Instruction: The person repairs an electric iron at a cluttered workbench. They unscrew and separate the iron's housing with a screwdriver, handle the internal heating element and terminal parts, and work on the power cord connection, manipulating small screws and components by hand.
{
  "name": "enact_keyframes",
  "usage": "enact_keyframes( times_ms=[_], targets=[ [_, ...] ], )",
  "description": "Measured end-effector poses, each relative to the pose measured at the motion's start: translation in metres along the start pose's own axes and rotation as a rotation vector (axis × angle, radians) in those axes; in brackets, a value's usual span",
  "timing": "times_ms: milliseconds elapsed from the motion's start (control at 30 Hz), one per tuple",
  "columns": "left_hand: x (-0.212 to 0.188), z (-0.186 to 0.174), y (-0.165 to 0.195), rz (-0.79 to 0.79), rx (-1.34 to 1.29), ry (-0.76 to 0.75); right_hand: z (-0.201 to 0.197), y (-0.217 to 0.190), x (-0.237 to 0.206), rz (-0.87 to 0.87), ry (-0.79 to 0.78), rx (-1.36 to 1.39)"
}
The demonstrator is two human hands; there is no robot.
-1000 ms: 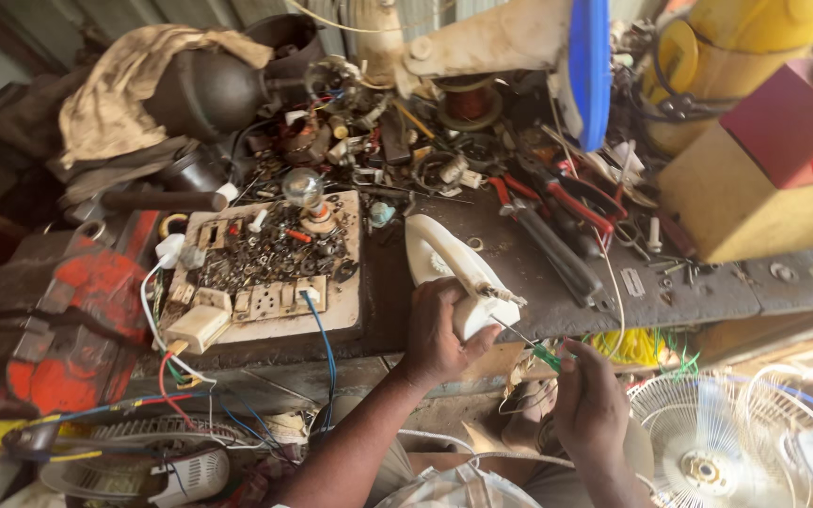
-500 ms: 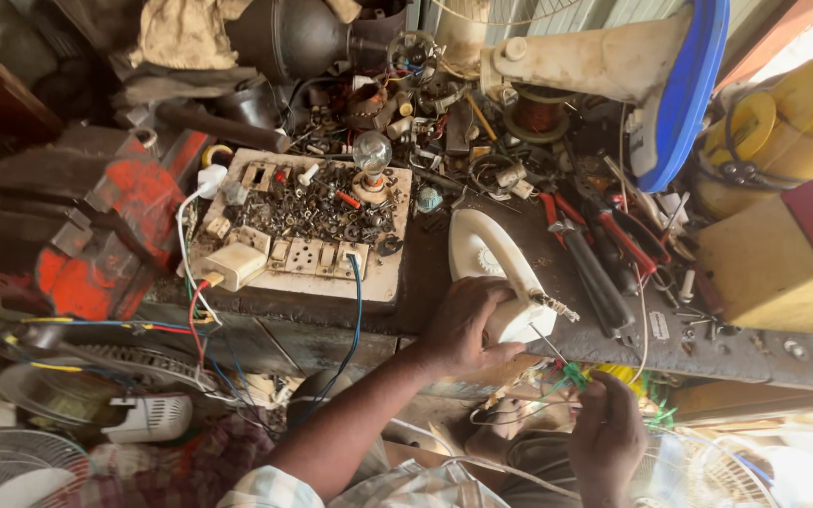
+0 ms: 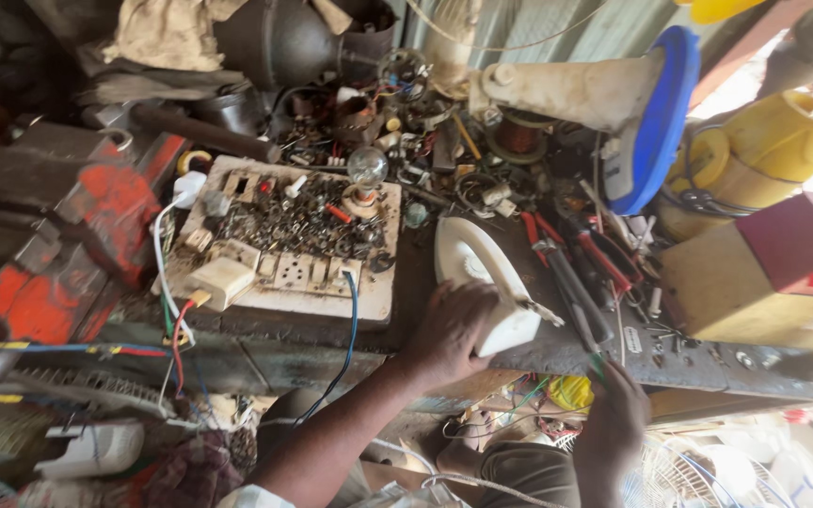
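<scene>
The left hand (image 3: 449, 331) covers the near end of the white iron (image 3: 477, 273), hiding its fingertips and how they grip. The right hand (image 3: 613, 423) sits below the desk's (image 3: 576, 350) front edge; what it holds is too small to tell. The fan grille (image 3: 708, 470) is cut off by the bottom edge. The small parts (image 3: 303, 221) on the socket board (image 3: 284, 273) blur together.

corrugated wall (image 3: 557, 38) — cluttered workbench (image 3: 331, 353)
</scene>
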State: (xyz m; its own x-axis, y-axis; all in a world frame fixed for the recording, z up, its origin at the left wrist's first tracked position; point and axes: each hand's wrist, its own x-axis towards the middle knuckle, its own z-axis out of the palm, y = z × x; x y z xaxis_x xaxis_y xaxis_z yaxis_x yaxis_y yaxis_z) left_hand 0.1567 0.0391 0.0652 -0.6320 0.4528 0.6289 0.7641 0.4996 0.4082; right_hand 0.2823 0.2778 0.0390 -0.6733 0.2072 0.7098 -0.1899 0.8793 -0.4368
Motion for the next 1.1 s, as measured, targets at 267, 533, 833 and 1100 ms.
enact_keyframes(
  times_ms=[267, 533, 833, 1100],
  targets=[
    [0.009, -0.022, -0.024, -0.057, 0.020, -0.066, 0.077, -0.017, 0.083, -0.141, -0.346, -0.156],
    [0.008, -0.027, -0.035, 0.004, 0.025, -0.130, 0.091, -0.074, 0.041, 0.031, -0.059, 0.175],
    [0.006, -0.023, -0.037, -0.035, 0.054, -0.106, 0.093, -0.100, 0.057, 0.173, -0.193, 0.013],
    [0.001, -0.007, -0.047, -0.054, 0.111, -0.118, 0.070, -0.105, 0.060, 0.282, -0.340, -0.038]
  ],
)
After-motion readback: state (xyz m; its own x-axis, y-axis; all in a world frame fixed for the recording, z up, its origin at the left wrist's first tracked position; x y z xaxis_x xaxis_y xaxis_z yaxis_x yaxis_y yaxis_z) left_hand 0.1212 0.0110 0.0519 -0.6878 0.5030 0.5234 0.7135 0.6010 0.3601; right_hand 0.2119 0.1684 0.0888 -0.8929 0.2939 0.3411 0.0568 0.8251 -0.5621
